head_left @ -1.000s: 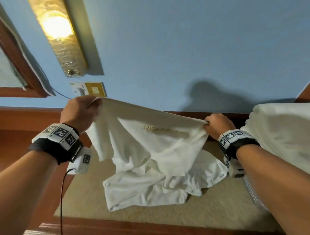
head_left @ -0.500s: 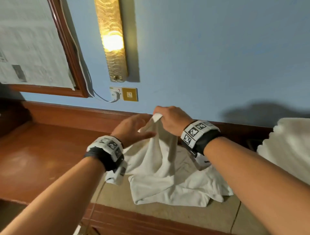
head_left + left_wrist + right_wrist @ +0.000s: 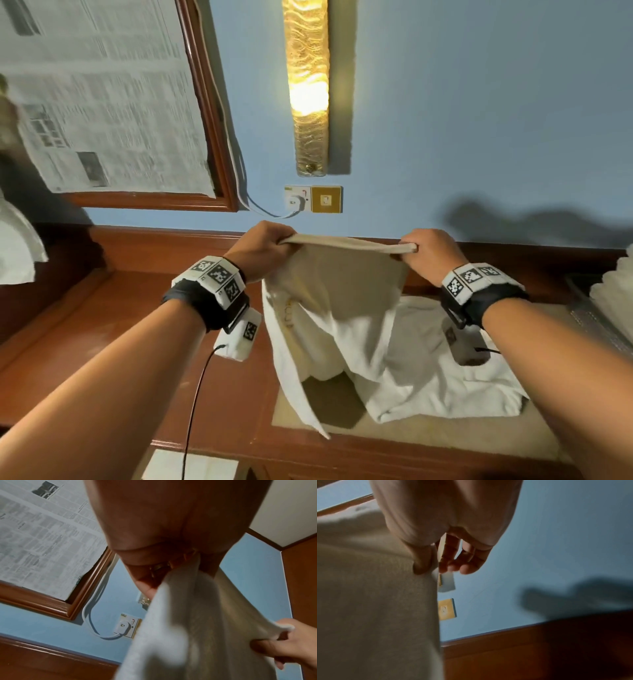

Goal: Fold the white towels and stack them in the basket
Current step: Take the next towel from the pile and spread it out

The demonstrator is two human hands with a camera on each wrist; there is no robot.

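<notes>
A white towel (image 3: 342, 308) with gold lettering hangs above the table, its top edge stretched between both hands. My left hand (image 3: 263, 248) grips the left end and my right hand (image 3: 428, 251) pinches the right end. The towel's lower part drapes onto the beige table inlay (image 3: 445, 435). In the left wrist view the towel (image 3: 188, 635) runs out of my left hand (image 3: 163, 566) down to my right hand (image 3: 283, 646). In the right wrist view the thumb presses the towel (image 3: 376, 601) against the fingers (image 3: 453, 561). A stack of white towels (image 3: 613, 291) shows at the right edge; the basket is hard to make out.
The wooden table (image 3: 102, 342) meets a blue wall with a lit lamp (image 3: 306, 85), a socket with a white plug (image 3: 296, 202) and a framed newspaper (image 3: 102, 102). White cloth (image 3: 17, 246) lies at the far left.
One second ago the towel was spread wide; the hands then came together at its top. Now they have parted again and hold a shorter, doubled edge stretched taut. The view has shifted right.
</notes>
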